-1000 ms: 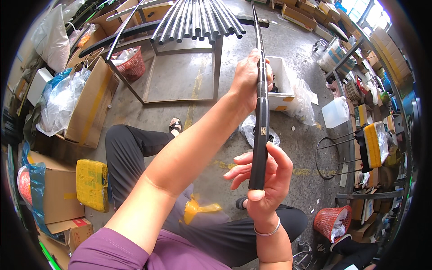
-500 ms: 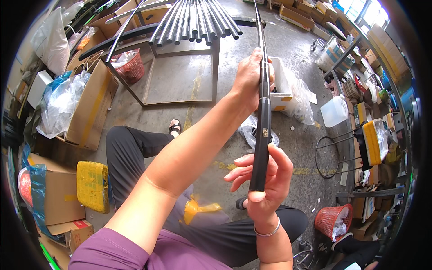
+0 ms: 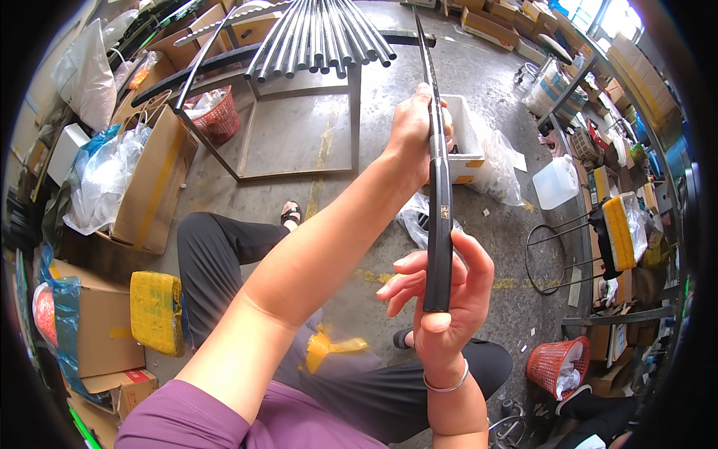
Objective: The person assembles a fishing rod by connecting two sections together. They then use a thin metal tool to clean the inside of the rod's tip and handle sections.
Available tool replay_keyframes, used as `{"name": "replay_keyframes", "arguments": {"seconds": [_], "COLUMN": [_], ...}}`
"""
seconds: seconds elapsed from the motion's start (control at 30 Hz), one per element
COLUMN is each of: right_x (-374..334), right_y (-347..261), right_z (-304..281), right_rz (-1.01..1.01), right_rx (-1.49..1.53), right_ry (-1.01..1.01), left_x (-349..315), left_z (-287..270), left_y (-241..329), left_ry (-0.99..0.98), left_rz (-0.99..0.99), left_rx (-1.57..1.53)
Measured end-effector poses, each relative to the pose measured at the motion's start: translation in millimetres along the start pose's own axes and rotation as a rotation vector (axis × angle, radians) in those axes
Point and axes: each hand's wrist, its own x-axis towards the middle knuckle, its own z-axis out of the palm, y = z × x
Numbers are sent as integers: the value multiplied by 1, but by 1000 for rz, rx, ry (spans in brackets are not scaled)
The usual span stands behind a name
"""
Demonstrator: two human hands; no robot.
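Observation:
A long black telescopic fishing rod [image 3: 440, 254] with a glossy thick butt section points away from me, its thin end running past the top of the view. My left hand [image 3: 416, 126] is closed around it further up, near a joint between sections. Down at the butt, my right hand [image 3: 458, 288] holds the rod lightly. Its thumb presses the end, the index finger lies along the right side, and the other fingers are loosely curled behind and to the left.
Several dark tubes [image 3: 321, 49] lie fanned on a metal stand [image 3: 357, 120] ahead. A white bin [image 3: 465, 138] stands beyond the rod. Cardboard boxes [image 3: 153, 187] and a yellow-taped block [image 3: 155, 313] are at left. A wire-ring stand [image 3: 550, 258] and red basket [image 3: 550, 367] are at right.
The rod's butt and my right hand have shifted slightly right, while the far end has swung slightly left. The mark on the butt sits a little higher. My left hand stays almost in place.

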Motion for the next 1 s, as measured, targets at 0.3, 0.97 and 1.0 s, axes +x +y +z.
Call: {"name": "replay_keyframes", "arguments": {"seconds": [0.3, 0.97, 1.0], "right_x": [4, 6, 6], "right_y": [-4, -13, -12], "right_z": [2, -80, -87], "right_rz": [26, -79, -60], "right_rx": [20, -148, -162], "right_ry": [24, 361, 405], "left_x": [0, 2, 3], "left_z": [-1, -31, -42], "left_y": [-2, 12, 12], "left_ry": [2, -202, -39], "left_rz": [-16, 144, 79], "left_rx": [-38, 239, 254]}}
